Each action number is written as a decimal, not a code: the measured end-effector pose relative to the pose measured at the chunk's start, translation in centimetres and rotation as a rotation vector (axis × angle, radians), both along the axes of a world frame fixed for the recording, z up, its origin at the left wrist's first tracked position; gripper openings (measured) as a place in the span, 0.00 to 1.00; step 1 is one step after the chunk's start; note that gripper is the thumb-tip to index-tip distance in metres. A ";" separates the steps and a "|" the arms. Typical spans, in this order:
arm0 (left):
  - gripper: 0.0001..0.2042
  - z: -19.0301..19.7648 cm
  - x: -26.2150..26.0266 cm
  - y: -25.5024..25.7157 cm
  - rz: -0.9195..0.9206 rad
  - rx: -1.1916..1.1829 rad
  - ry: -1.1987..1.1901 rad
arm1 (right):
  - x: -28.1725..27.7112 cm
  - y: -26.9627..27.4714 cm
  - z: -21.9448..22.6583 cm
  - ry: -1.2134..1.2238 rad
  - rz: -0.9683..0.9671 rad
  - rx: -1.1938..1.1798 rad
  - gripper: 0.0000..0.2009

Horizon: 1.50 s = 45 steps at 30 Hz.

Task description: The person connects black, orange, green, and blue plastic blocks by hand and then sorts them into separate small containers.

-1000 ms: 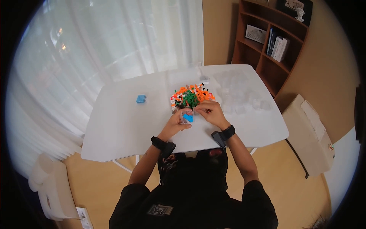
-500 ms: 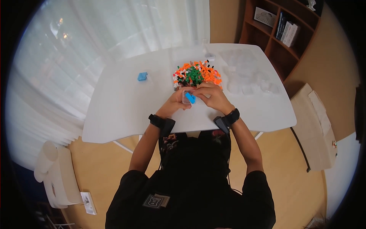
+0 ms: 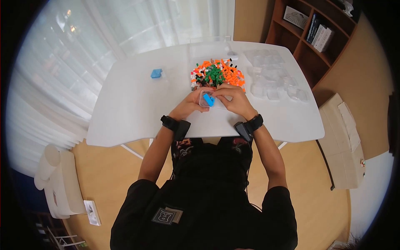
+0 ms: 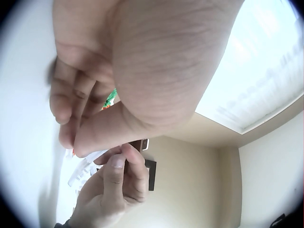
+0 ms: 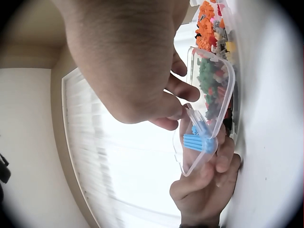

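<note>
My left hand [image 3: 193,102] grips a small clear plastic box [image 5: 187,164], fingers and thumb around its sides. Blue building bricks [image 3: 208,100] lie inside it. Its clear lid [image 5: 227,90] stands swung open on the side toward my right hand [image 3: 234,100]. The thumb and forefinger of that hand pinch at the rim by the lid, just above the bricks. A heap of small building bricks [image 3: 214,75], orange, green, white and black, lies right beyond both hands. In the left wrist view the left palm hides most of the box.
On the white table [image 3: 129,112], a blue-filled clear box [image 3: 156,73] stands at the left. Several empty-looking clear boxes [image 3: 273,93] are grouped at the right. A clear container [image 3: 231,55] stands behind the heap. A bookshelf [image 3: 287,46] is at the back right.
The head view has tilted down, so table and hands appear higher. The right fingertips have closed in over the box's rim, and the blue bricks inside have shifted.
</note>
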<state>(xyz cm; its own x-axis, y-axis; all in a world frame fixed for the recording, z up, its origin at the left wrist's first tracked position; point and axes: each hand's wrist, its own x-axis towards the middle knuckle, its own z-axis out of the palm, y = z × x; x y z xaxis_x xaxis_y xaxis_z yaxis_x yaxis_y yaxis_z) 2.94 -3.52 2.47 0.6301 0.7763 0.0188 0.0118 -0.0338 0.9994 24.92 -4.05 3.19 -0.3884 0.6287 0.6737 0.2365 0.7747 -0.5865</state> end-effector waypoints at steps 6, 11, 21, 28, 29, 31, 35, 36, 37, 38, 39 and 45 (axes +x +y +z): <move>0.30 0.1 0.0 -0.1 0.006 -0.010 0.002 | 0.0 0.0 0.1 0.005 0.005 0.010 0.08; 0.30 -0.1 0.0 0.0 -0.003 -0.029 -0.012 | 0.0 0.1 -0.1 0.010 0.005 0.013 0.08; 0.30 -0.5 0.5 -0.1 -0.046 0.045 -0.017 | -0.8 -0.5 -0.2 -0.200 -0.104 -0.024 0.12; 0.28 0.8 0.6 -0.4 -0.006 0.080 0.183 | -0.9 0.7 -1.5 -0.090 0.007 -0.142 0.10; 0.29 0.7 0.5 -0.2 -0.017 0.038 0.217 | -0.9 0.8 -1.5 -0.061 0.035 -0.212 0.09; 0.31 -0.3 0.2 0.3 -0.031 -0.002 0.255 | -0.8 1.0 -1.7 -0.028 0.060 -0.280 0.08; 0.30 -1.5 0.5 0.3 -0.041 0.252 0.149 | -0.8 1.2 -1.8 0.260 0.118 -0.557 0.06; 0.30 -1.2 0.6 0.0 -0.037 0.212 0.079 | -0.8 1.3 -1.8 0.431 0.210 -0.649 0.05; 0.30 -1.0 0.7 -0.2 -0.038 0.212 0.079 | -0.7 1.3 -1.7 0.431 0.208 -0.648 0.05; 0.27 -0.8 0.7 -0.2 -0.010 0.222 0.083 | -0.6 1.4 -1.6 0.432 0.201 -0.670 0.04; 0.24 -0.7 0.6 -0.2 0.019 0.233 0.088 | -0.4 1.5 -1.5 0.433 0.195 -0.691 0.04; 0.12 0.1 -0.9 1.3 0.212 0.152 0.048 | -0.2 1.8 -2.2 0.233 0.081 -0.546 0.07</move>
